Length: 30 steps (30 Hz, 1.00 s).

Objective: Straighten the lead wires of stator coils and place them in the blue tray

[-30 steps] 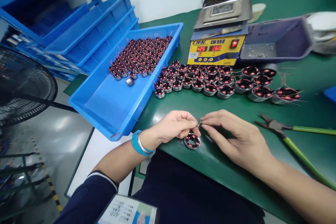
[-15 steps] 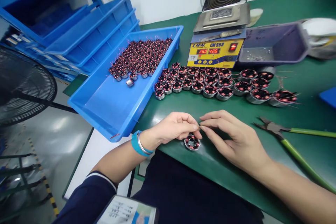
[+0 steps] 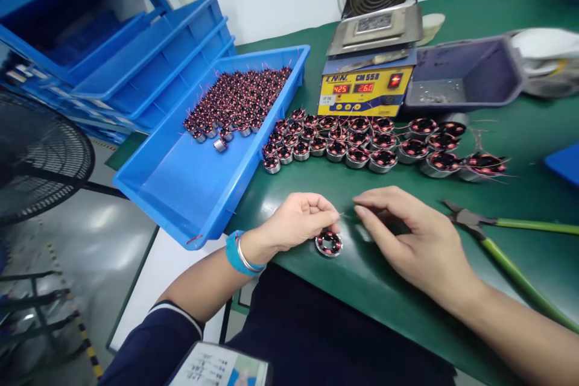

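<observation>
A small ring-shaped motor stator (image 3: 329, 244) with copper windings and a silvery rim lies near the front edge of the green table. Just above it, my left hand (image 3: 305, 220) pinches a thin copper wire (image 3: 341, 214) whose tip sticks out past the fingertips. Whether that wire joins the stator is hidden by the fingers. To the right, my right hand (image 3: 407, 235) hovers with thumb and forefinger a little apart, and no object shows between them. Green-handled pliers (image 3: 474, 223) lie with jaws spread, to the right of that hand.
Several stators (image 3: 357, 157) stand in rows behind my hands. A blue tray (image 3: 181, 181) at left holds many more. Behind the rows are a yellow CM 558 solder pot (image 3: 362, 93) and a purple bin (image 3: 470, 72). A black fan (image 3: 40, 151) stands far left.
My right hand has drawn away to the right from the left fingertips, and its thumb and forefinger have parted. The left hand keeps its pinch. The view has shifted slightly.
</observation>
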Each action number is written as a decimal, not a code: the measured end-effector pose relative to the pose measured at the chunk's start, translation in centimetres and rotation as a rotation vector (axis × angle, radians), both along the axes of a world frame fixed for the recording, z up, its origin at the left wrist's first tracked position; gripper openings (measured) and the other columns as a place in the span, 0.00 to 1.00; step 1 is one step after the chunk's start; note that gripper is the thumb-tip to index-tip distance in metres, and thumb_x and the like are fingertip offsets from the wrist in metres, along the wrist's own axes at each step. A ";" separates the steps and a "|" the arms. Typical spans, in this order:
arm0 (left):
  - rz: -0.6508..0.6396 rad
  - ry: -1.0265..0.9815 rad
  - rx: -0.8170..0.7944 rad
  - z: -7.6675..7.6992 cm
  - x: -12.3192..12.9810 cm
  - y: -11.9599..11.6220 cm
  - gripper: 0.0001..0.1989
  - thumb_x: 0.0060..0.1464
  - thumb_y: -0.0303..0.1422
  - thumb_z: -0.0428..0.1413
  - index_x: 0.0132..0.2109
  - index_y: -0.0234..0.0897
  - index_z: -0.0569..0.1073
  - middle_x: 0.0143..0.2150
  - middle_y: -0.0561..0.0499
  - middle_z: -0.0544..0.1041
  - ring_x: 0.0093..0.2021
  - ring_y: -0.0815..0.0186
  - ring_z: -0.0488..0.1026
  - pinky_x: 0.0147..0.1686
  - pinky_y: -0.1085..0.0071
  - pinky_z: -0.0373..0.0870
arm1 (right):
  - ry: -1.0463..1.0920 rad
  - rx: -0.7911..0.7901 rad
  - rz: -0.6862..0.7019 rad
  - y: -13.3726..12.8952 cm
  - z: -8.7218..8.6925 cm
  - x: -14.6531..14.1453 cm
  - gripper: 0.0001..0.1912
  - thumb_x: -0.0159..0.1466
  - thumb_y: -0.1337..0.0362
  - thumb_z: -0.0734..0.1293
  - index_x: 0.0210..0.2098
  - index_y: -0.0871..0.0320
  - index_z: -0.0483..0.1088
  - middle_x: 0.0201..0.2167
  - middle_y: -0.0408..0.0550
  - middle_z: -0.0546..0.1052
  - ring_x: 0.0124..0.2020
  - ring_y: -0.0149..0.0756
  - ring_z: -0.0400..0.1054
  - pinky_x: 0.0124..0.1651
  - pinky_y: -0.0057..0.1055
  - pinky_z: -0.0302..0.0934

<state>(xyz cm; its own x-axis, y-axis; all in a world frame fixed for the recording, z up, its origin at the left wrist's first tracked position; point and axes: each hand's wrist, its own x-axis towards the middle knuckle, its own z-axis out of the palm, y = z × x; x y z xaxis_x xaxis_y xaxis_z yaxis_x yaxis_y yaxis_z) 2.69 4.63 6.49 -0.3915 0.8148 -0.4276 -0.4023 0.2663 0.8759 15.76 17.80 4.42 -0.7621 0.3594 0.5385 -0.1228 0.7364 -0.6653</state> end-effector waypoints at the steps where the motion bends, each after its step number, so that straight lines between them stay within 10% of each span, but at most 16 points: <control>1: 0.004 -0.002 -0.007 0.0 0.0 0.1 0.08 0.48 0.28 0.62 0.27 0.31 0.71 0.22 0.52 0.76 0.15 0.80 0.56 0.18 0.79 0.48 | 0.011 0.023 0.022 -0.1 0.0 0.1 0.05 0.68 0.68 0.66 0.39 0.54 0.74 0.35 0.48 0.79 0.33 0.34 0.75 0.37 0.29 0.72; 30: -0.063 0.022 0.009 0.0 -0.2 0.2 0.08 0.46 0.31 0.62 0.27 0.33 0.71 0.21 0.54 0.73 0.17 0.78 0.59 0.20 0.78 0.55 | 0.056 0.123 0.142 -0.5 0.2 0.4 0.08 0.69 0.73 0.64 0.41 0.53 0.71 0.34 0.47 0.80 0.31 0.34 0.77 0.34 0.28 0.73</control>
<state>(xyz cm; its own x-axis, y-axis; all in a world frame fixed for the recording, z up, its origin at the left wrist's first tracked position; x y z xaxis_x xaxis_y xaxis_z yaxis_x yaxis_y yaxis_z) 2.52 4.79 6.44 -0.3486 0.8420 -0.4118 -0.3655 0.2824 0.8869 16.16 17.30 4.62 -0.7683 0.1793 0.6145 -0.2654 0.7844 -0.5607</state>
